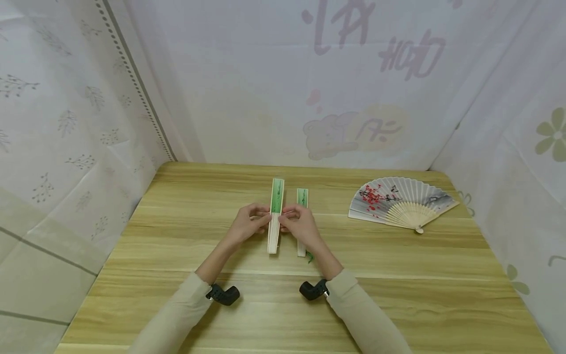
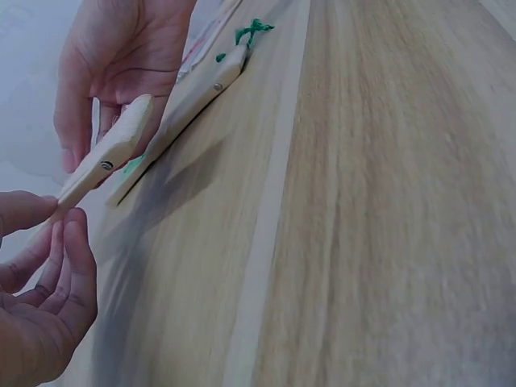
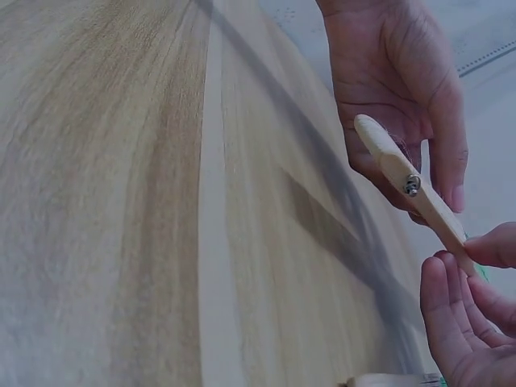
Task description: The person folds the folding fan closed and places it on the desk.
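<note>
A folded fan (image 1: pixel 275 216) with a green upper part and pale wooden ribs is held up over the table between both hands. My left hand (image 1: pixel 248 223) pinches its left side between thumb and fingers. On the opposite side my right hand (image 1: pixel 301 225) pinches it at about the same height. In the left wrist view the folded fan's rounded rivet end (image 2: pixel 121 145) points toward the camera, its metal pin showing. A second folded fan (image 1: pixel 302 196), also green with a green tassel (image 1: pixel 310 256), lies on the table, partly hidden behind my right hand.
An opened fan (image 1: pixel 403 202) with red blossoms and grey painting lies spread at the back right of the wooden table (image 1: pixel 247 314). Printed cloth hangs behind the table (image 1: pixel 247 98) and along both sides. A black wrist-camera mount is on each wrist.
</note>
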A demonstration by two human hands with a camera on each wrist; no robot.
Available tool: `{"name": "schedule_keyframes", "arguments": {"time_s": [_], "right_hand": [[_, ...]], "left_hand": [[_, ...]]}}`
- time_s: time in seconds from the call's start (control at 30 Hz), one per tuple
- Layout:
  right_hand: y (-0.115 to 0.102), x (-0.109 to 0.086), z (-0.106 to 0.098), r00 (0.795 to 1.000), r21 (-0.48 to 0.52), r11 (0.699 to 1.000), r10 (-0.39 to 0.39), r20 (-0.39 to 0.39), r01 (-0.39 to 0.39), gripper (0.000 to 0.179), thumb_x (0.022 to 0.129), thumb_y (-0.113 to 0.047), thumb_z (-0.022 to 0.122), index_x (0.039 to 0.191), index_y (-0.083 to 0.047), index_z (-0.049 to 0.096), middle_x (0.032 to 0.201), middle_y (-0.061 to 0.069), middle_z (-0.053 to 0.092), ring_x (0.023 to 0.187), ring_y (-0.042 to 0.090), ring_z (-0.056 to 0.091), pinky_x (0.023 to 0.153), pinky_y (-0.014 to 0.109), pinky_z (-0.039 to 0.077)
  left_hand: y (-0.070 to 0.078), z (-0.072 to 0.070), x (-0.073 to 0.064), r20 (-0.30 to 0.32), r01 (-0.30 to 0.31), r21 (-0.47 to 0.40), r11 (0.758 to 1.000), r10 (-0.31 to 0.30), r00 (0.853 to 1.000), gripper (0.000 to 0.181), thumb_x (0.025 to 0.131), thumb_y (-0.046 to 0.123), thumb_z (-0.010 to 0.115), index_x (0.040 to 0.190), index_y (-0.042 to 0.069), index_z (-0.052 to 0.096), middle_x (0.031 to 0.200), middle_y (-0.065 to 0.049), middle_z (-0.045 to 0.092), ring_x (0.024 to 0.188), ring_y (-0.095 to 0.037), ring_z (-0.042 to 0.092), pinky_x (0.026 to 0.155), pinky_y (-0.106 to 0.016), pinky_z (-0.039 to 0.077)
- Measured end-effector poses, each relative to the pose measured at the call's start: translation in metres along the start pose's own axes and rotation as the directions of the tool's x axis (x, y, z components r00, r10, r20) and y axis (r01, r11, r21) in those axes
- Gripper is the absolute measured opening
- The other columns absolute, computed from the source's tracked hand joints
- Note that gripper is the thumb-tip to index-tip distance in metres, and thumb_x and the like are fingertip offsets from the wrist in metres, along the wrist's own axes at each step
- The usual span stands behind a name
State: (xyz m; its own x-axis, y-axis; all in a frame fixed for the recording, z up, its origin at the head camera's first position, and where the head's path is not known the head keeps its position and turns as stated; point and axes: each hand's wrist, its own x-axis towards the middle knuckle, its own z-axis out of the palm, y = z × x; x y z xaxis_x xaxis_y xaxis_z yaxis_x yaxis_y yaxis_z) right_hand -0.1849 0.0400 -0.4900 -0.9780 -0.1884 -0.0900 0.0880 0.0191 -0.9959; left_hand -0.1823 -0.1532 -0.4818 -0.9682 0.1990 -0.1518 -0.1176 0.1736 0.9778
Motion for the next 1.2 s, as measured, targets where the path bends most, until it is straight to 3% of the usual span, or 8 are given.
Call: {"name": "schedule_keyframes", "arguments": {"time_s": [0.4, 0.6, 0.87, 1.2], "right_hand": [[0.003, 0.005, 0.010, 0.999, -0.095, 0.995, 0.037, 0.029, -0.034, 0.024, 0.094, 0.001, 0.071, 0.115, 0.009, 0.063, 0.100, 0.018, 0.066, 0.078, 0.031, 0.071, 0.071, 0.037, 0.061], [0.002, 0.006, 0.016, 0.998, -0.126, 0.991, 0.041, 0.054, -0.034, 0.026, 0.093, 0.004, 0.070, 0.116, 0.013, 0.062, 0.098, 0.022, 0.068, 0.080, 0.040, 0.070, 0.072, 0.042, 0.061], [0.006, 0.007, 0.021, 0.998, -0.162, 0.987, 0.031, 0.056, -0.022, 0.021, 0.092, 0.003, 0.071, 0.111, 0.010, 0.064, 0.090, 0.016, 0.069, 0.071, 0.027, 0.071, 0.066, 0.034, 0.061], [0.009, 0.008, 0.023, 0.997, -0.168, 0.985, 0.057, 0.056, -0.047, 0.021, 0.092, 0.003, 0.072, 0.111, 0.010, 0.065, 0.088, 0.014, 0.069, 0.070, 0.024, 0.070, 0.067, 0.032, 0.061]], "left_hand": [[-0.007, -0.006, -0.006, -0.030, -0.007, 0.073, 0.997, 0.009, 1.000, 0.025, 0.099, 0.003, 0.067, 0.121, -0.007, 0.061, 0.106, -0.018, 0.066, 0.086, -0.025, 0.068, 0.070, -0.034, 0.060], [-0.011, -0.011, -0.009, -0.029, -0.003, 0.096, 0.995, 0.006, 1.000, 0.024, 0.099, 0.002, 0.067, 0.120, -0.008, 0.060, 0.103, -0.017, 0.066, 0.084, -0.025, 0.067, 0.068, -0.032, 0.060], [-0.015, -0.015, -0.010, -0.021, -0.008, 0.119, 0.993, 0.011, 1.000, 0.027, 0.099, 0.002, 0.067, 0.121, -0.011, 0.059, 0.106, -0.020, 0.067, 0.085, -0.031, 0.069, 0.068, -0.037, 0.061], [-0.015, -0.017, -0.010, -0.018, -0.012, 0.192, 0.981, 0.015, 1.000, 0.021, 0.098, -0.001, 0.067, 0.116, -0.009, 0.061, 0.099, -0.017, 0.067, 0.077, -0.024, 0.069, 0.063, -0.032, 0.060]]}}
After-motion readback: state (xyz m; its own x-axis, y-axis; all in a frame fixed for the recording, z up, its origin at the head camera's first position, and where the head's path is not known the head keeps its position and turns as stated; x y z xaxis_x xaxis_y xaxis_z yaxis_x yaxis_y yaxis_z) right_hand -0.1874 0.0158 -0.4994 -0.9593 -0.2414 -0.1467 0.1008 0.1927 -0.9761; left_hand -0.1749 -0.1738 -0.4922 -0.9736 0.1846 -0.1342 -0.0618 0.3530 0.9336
